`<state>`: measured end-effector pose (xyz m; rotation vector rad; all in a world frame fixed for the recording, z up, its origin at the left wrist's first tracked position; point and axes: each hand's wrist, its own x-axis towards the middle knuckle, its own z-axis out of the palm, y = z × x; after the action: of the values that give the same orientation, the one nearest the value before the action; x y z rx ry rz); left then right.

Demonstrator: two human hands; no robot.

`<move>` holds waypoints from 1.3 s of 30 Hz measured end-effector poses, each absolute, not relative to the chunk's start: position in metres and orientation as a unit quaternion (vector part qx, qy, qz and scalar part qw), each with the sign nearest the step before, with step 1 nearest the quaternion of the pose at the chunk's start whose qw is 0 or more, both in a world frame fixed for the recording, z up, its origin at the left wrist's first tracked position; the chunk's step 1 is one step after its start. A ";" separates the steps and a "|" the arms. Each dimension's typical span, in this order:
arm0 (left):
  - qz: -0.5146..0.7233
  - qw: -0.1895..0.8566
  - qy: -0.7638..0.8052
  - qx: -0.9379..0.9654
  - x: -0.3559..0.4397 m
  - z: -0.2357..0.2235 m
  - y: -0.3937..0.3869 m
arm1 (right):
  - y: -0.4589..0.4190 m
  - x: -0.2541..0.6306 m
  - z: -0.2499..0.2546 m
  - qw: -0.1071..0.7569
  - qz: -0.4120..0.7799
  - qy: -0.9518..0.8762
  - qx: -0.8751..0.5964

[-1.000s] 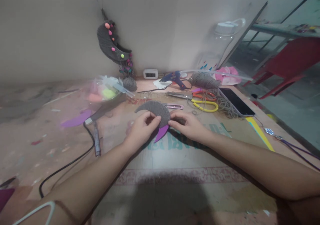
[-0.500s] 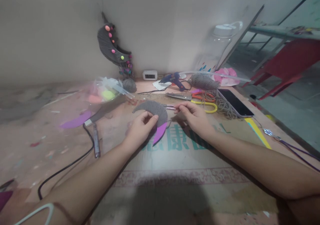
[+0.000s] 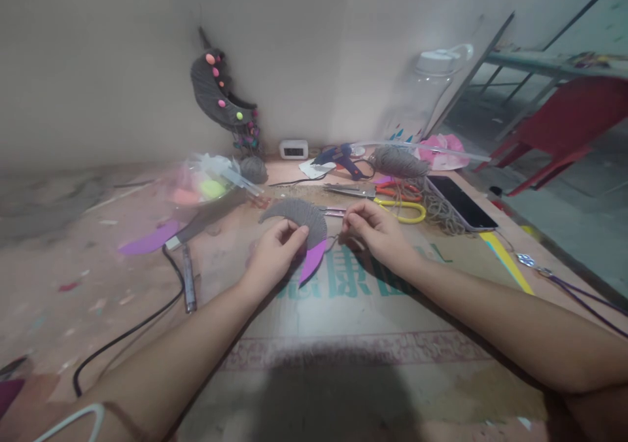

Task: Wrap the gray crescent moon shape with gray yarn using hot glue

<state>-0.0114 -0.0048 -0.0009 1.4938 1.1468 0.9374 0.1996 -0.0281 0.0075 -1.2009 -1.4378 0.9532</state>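
Observation:
My left hand (image 3: 280, 251) pinches a crescent-shaped cutout (image 3: 297, 216) between thumb and fingers. Grey yarn is wound closely around most of it, while its lower tip (image 3: 312, 263) shows bare purple. To the right, my right hand (image 3: 375, 233) has thumb and fingertips pressed together on a thin grey yarn strand (image 3: 332, 240) that runs to the crescent's edge. Just behind those fingertips lies a slim metallic tool (image 3: 333, 212), its kind unclear and partly hidden by the hand. Under both hands is a cardboard sheet (image 3: 275, 318) with green printed characters.
Scissors with yellow handles (image 3: 409, 218), orange-handled pliers (image 3: 350, 191), a blue glue gun (image 3: 343, 159), a grey yarn ball (image 3: 397, 162) and a phone (image 3: 461, 201) lie behind and right. A bag of pompoms (image 3: 206, 184), a purple cutout (image 3: 150, 238) and a marker (image 3: 189, 278) are left.
The right fingertips have shifted very slightly, and the grey strand between them and the crescent shows a little more. The left hand keeps its hold on the crescent.

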 end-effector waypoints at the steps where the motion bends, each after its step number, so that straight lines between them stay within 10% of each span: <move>1: 0.387 0.492 0.473 0.620 -0.012 -0.001 -0.004 | -0.028 0.200 0.007 0.497 0.403 -0.596 -0.484; 18: 0.392 0.440 0.474 0.654 -0.005 -0.004 -0.002 | -0.016 0.197 -0.004 0.451 0.220 -0.701 -0.507; 26: 0.385 0.181 0.464 0.777 -0.005 0.016 -0.016 | -0.012 0.200 -0.005 0.464 0.189 -0.717 -0.484; 39: 0.334 0.236 0.481 0.776 -0.036 0.108 0.013 | -0.004 0.204 -0.008 0.496 0.200 -0.698 -0.477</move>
<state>-0.0357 0.0134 0.1079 2.1279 1.3191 0.9161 0.2044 -0.0042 -0.0084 -1.1552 -1.6907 0.4856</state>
